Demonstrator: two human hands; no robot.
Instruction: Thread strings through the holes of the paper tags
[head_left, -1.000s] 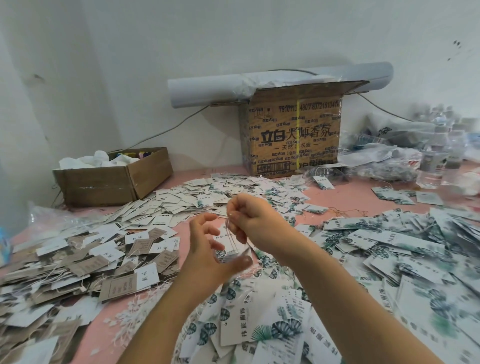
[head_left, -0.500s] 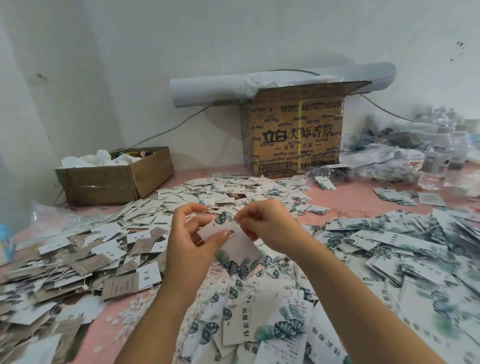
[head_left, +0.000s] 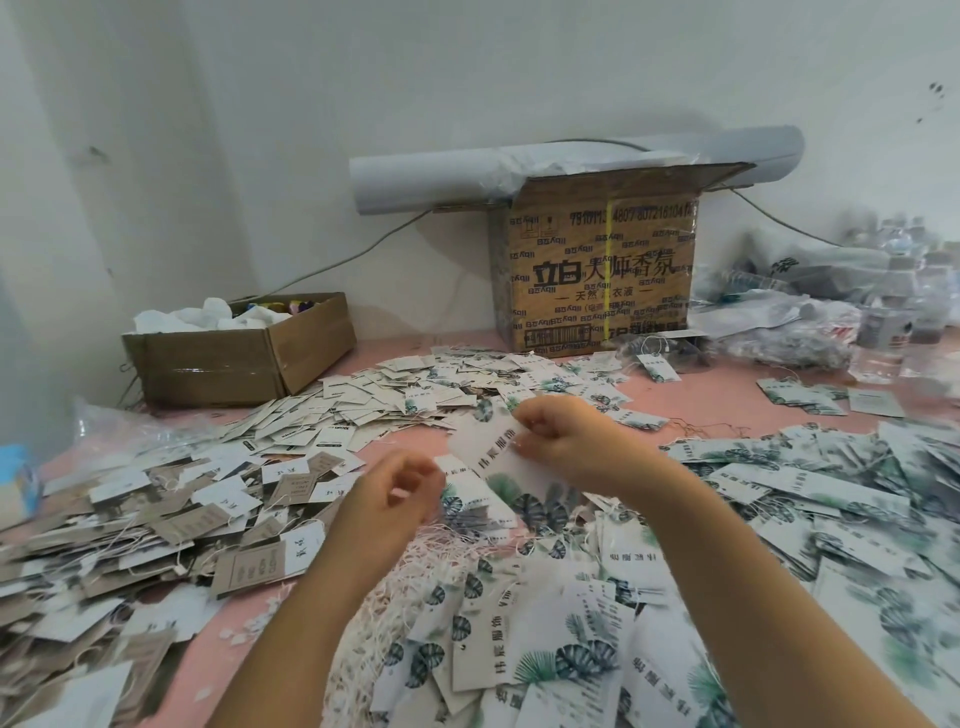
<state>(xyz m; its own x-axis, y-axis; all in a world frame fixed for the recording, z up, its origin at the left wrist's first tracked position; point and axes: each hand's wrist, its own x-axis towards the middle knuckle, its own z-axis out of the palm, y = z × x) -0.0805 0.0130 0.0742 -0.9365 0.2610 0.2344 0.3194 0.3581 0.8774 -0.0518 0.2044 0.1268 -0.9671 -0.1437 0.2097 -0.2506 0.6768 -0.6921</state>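
My right hand (head_left: 566, 447) pinches a white paper tag (head_left: 485, 449) with black print and green leaves, lifted above the table's middle. My left hand (head_left: 392, 493) hangs lower and to the left of that tag, apart from it, with curled fingers blurred by motion; whether it holds a string is unclear. A tangle of cream strings (head_left: 415, 577) lies under my left forearm. Leaf-printed tags (head_left: 571, 654) are heaped in front and to the right. White and brown tags with strings (head_left: 171, 519) cover the left side.
A printed cardboard box (head_left: 602, 270) stands at the back wall with a grey roll (head_left: 431, 176) behind it. A low open carton (head_left: 234, 358) sits back left. Plastic bags and bottles (head_left: 883, 322) crowd the back right. The pink tabletop (head_left: 717, 395) shows between piles.
My left hand has let go of the tag and dropped down to the left. My right hand keeps the tag and has shifted slightly right and up.
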